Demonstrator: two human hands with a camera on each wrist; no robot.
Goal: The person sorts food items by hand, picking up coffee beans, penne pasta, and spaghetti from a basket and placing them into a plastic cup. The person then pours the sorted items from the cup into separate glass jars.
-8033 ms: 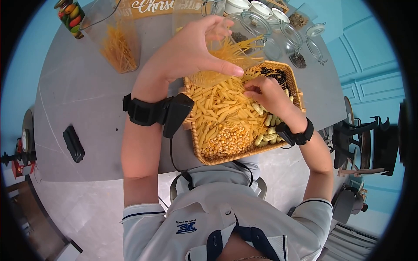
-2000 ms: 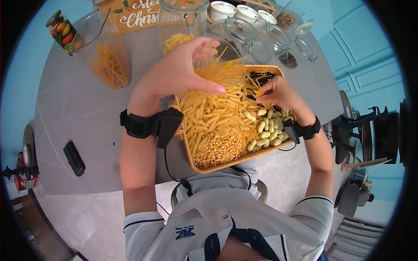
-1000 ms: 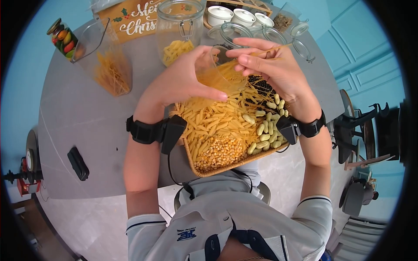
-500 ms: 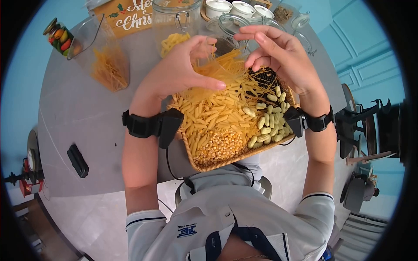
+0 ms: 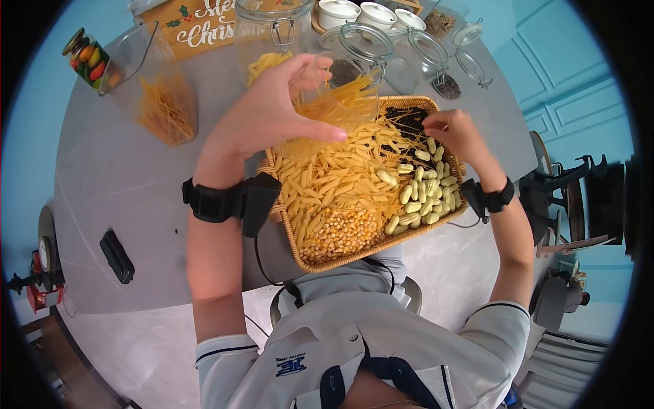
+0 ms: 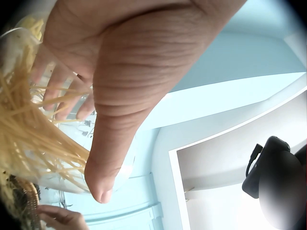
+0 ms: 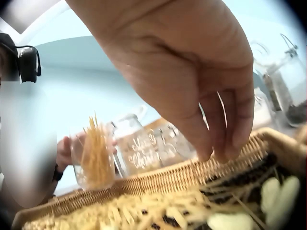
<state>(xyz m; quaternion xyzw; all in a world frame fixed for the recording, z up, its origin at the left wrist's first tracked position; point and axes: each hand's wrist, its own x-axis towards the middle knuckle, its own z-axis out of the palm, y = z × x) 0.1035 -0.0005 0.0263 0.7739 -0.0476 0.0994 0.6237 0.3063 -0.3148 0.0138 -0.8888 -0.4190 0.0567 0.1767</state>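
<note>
A clear container (image 7: 79,165) of spaghetti (image 5: 340,95) leans over the far left of the wicker basket (image 5: 315,264), and my left hand (image 5: 283,112) grips it, thumb in front. My right hand (image 5: 462,135) hangs over the basket's far right part, fingertips close together above black beans (image 5: 409,121). Loose spaghetti strands cross the beans just below those fingertips. Whether a strand lies between them I cannot tell. Penne (image 5: 320,174) fills the basket's left and middle. Corn kernels (image 5: 344,230) lie at the near left, peanuts (image 5: 426,194) along the right.
A second clear container with spaghetti (image 5: 167,112) stands at the left, near a jar of colourful vegetables (image 5: 87,60). Behind the basket are a penne jar (image 5: 272,41), clip-lid glass jars (image 5: 368,44) and white lidded pots (image 5: 337,12). A black case (image 5: 117,257) lies at left.
My right hand pinched spaghetti in the basket, then raised a strand to the container. It has since swung back right and down over the beans. My left hand still holds the container.
</note>
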